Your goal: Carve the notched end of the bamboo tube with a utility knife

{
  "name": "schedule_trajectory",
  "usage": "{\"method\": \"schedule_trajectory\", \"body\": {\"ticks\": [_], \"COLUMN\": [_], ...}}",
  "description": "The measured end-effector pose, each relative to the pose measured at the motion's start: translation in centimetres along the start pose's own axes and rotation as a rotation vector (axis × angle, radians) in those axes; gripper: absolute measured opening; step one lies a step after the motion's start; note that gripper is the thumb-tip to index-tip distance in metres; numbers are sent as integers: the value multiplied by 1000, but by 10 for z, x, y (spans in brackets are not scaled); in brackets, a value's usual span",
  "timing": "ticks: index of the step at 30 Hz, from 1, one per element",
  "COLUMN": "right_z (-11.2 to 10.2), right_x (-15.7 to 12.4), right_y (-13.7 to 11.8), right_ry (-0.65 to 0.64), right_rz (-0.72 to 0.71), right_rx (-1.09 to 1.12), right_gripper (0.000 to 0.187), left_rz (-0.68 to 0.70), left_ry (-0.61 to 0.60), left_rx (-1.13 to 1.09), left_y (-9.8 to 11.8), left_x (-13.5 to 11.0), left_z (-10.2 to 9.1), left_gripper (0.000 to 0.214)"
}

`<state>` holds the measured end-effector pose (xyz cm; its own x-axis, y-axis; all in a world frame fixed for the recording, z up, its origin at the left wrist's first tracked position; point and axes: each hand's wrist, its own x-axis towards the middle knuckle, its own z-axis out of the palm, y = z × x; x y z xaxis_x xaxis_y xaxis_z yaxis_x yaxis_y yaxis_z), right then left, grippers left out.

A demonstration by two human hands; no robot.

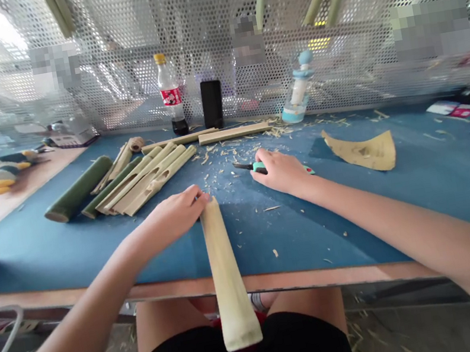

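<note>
My left hand grips the far end of a pale split bamboo slat. The slat runs from the blue table mat over the table edge down to my lap. My right hand is closed on a knife with a teal handle, resting on the mat to the right of the slat. The dark blade points left. Bamboo shavings lie scattered just beyond both hands.
A pile of split bamboo pieces and a green bamboo tube lie at the left. Two slats, a cola bottle, a black phone and a white bottle stand by the mesh wall. A curved bamboo sheath lies right.
</note>
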<state>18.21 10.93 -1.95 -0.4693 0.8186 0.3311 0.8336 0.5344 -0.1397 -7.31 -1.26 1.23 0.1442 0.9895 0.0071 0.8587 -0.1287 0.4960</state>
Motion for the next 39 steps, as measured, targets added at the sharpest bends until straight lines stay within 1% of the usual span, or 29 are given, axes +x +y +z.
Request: {"method": "schedule_trajectory", "body": {"ticks": [3, 5, 8, 10, 13, 15, 18, 21, 24, 26, 27, 29, 31, 33, 34, 36, 38, 39], "right_z": [2, 1, -9, -18, -27, -25, -16, -9, -8, -8, -8, -8, -8, -9, -9, -10, -11, -11], "right_x": [-1, -1, 2, 7, 15, 17, 13, 4, -4, -6, -6, -4, -3, -3, -3, -5, -7, -7], "right_y": [0, 0, 4, 10, 18, 18, 8, -9, -22, -26, -26, -26, -25, -23, -23, -22, -21, -20], "right_ry": [33, 68, 138, 196, 262, 264, 199, 94, 53, 44, 40, 42, 54, 57, 49, 19, -19, -33], "right_rz": [-3, 2, 26, 61, 130, 161, 153, 102, 7, -38, -38, -9, 18, 10, -8, -53, -85, -92], "right_rx": [65, 130, 270, 389, 566, 658, 748, 761, 598, 496, 479, 475, 480, 481, 480, 484, 488, 487], "right_gripper": [24, 21, 22, 29, 41, 41, 32, 28, 27, 28, 28, 26, 24, 25, 27, 32, 36, 37], "left_rz": [-30, -37, -35, -21, -14, -21, -29, -58, -89, -102, -107, -106, -110, -131, -132, -118, -136, -171], "left_ry": [-191, -236, -174, -129, -115, -99, -25, 25, 2, -23, -39, -80, -106, -98, -84, -78, -120, -149], "left_rx": [-94, -133, -140, -135, -121, -92, -25, 18, 39, 105, 146, 198, 175, 56, -58, -391, -738, -863], "left_y": [-8, -10, -10, -9, -11, -12, -12, -7, -2, 0, 0, -1, -5, -7, -7, -5, 1, 5], "left_x": [22, 34, 50, 61, 77, 84, 85, 76, 65, 60, 59, 59, 61, 61, 60, 58, 53, 51], "left_z": [-3, -7, -15, -19, -16, -9, 1, 6, 7, 6, 5, 3, 3, 4, 6, 9, 12, 12], "left_gripper": [27, 22, 23, 25, 25, 25, 25, 34, 60, 77, 80, 80, 75, 69, 65, 58, 54, 52]}}
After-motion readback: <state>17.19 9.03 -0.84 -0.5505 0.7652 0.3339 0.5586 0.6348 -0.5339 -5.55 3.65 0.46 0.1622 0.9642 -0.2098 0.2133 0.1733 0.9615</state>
